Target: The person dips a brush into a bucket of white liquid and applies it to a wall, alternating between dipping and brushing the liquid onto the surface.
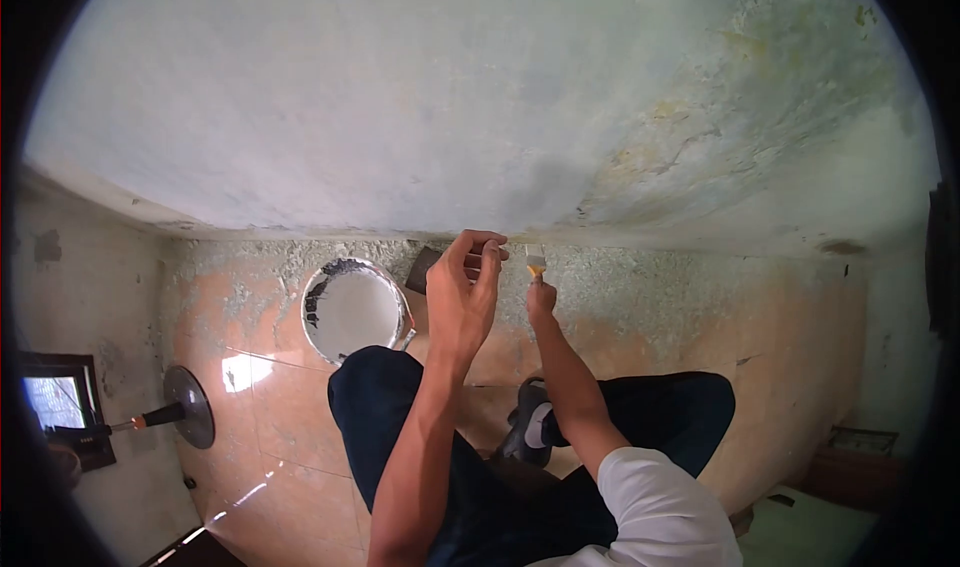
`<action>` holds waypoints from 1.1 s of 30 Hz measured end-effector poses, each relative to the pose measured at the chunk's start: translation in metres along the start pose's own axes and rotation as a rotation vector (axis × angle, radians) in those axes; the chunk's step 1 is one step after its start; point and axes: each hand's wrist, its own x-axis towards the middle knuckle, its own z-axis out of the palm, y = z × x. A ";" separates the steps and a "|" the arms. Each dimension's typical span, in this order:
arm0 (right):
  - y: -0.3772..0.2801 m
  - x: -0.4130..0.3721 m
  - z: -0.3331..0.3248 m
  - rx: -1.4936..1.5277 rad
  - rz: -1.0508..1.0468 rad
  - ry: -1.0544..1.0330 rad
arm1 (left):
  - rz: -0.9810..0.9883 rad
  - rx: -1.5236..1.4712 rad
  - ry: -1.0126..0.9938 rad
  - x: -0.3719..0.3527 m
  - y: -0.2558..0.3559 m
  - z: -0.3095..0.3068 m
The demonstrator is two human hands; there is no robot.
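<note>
My right hand (541, 298) grips a small scraper (536, 262) with a yellow handle part and a pale flat blade, pointing at the foot of the wall. Beside it on the left, my left hand (470, 285) is raised near the wall's base, its fingers loosely curled and the thumb across in front of them. Nothing shows in that hand. Just behind it, a dark brown flat piece (421, 270) lies on the floor, partly hidden. A round bucket (311, 332) holds white material, with dark patches on its inner wall.
The pale wall (350, 97) has peeling, yellowish patches (665, 157) on the right. Flakes (630, 287) are strewn over the tiled floor (290, 407) along its foot. At the left stand a dark disc on a pole (190, 407) and a framed pane (58, 399). My shoe (525, 425) is below the hands.
</note>
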 end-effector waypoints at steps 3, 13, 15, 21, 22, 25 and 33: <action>-0.067 -0.025 -0.034 0.179 -0.129 0.025 | 0.007 -0.060 0.020 0.004 -0.001 0.004; -0.018 -0.014 -0.024 0.098 -0.295 0.038 | -0.018 -0.071 -0.035 0.001 -0.001 0.010; -0.032 0.006 -0.020 0.218 -0.225 0.008 | -0.020 -0.069 -0.044 -0.003 -0.001 0.012; -0.036 -0.045 -0.029 0.345 -0.296 0.194 | -0.036 -0.032 -0.017 0.006 -0.002 0.011; -0.021 -0.033 -0.019 0.353 -0.293 0.196 | -0.038 -0.044 -0.018 0.006 -0.003 0.012; -0.005 -0.014 -0.004 0.265 -0.082 0.070 | -0.054 -0.051 -0.041 0.002 0.000 0.014; -0.031 -0.035 0.007 0.511 -0.051 0.088 | -0.095 -0.030 -0.054 0.009 -0.003 0.011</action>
